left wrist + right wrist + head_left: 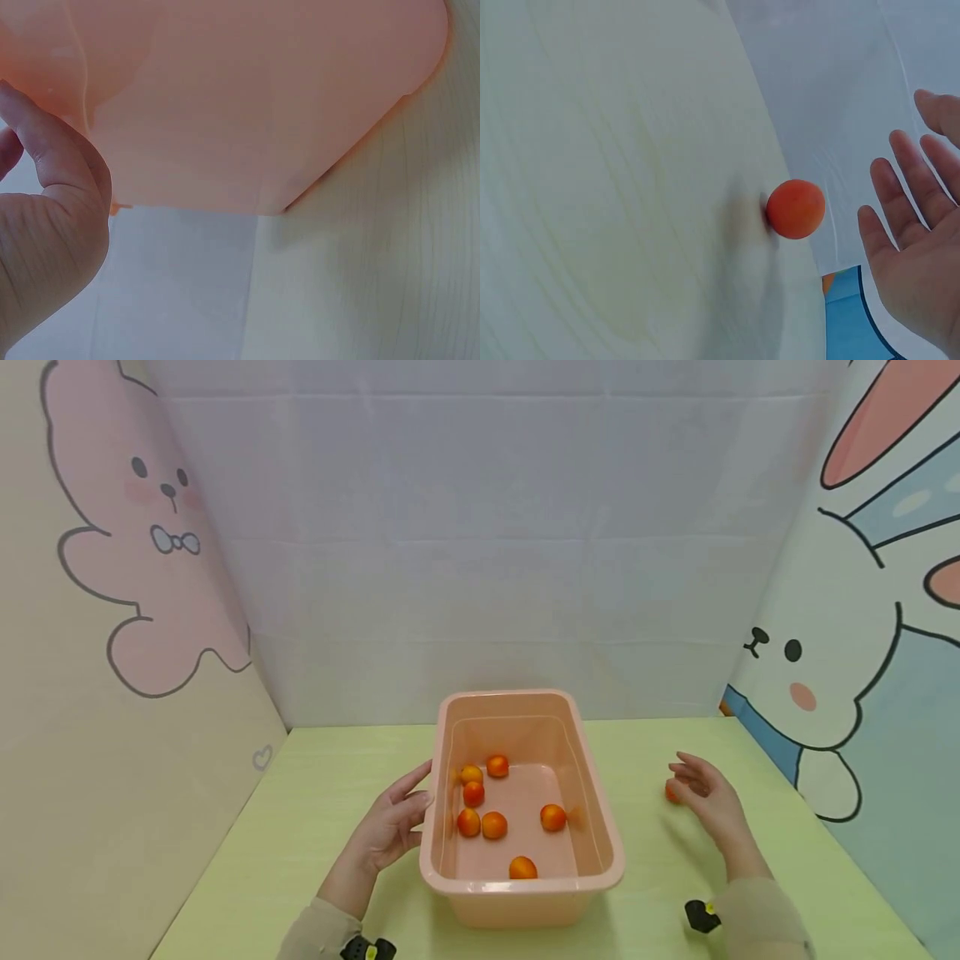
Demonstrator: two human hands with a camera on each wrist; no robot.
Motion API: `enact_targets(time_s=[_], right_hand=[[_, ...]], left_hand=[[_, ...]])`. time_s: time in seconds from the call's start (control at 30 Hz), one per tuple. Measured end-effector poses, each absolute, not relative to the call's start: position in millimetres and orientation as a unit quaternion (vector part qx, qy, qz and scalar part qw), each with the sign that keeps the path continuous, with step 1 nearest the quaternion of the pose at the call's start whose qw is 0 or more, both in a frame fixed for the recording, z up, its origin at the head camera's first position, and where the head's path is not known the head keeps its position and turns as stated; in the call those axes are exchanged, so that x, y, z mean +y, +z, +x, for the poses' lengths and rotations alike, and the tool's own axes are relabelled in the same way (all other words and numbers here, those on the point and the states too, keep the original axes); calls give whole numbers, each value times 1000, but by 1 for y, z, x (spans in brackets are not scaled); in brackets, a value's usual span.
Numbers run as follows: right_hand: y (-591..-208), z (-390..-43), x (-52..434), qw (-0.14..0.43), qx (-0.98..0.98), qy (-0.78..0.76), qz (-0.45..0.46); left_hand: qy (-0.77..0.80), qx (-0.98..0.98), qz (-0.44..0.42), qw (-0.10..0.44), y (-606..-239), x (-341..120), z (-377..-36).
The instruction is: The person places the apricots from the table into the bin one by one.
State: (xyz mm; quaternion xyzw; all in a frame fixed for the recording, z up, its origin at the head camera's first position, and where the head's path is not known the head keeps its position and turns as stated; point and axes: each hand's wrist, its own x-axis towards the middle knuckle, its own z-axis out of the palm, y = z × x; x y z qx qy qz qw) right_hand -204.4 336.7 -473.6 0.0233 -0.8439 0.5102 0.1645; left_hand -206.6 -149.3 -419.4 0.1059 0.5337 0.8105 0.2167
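A peach-pink plastic tub (600,827) stands on the pale green table, with several small orange fruits (493,824) inside. My left hand (397,822) rests with straight fingers against the tub's left wall (247,112); the thumb (64,150) lies on the plastic. My right hand (708,793) hovers to the right of the tub, fingers spread and holding nothing. One loose orange fruit (796,208) lies on the table just beyond those fingers (900,202), partly hidden behind the hand in the head view (670,792).
Cartoon rabbit panels wall in the left and right sides, and a white sheet closes the back. The green table (315,793) stretches around the tub. Black wrist mounts (701,916) show at the bottom.
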Motion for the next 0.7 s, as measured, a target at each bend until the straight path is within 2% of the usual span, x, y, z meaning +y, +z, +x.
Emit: enact_targets(time_s=[0.13, 0.7], right_hand=[[-480, -209, 345, 165, -863, 477, 9], [-504, -217, 361, 57, -864, 500, -35]], left_hand=[[811, 532, 110, 217, -420, -149, -206], [810, 536, 107, 214, -420, -148, -205]])
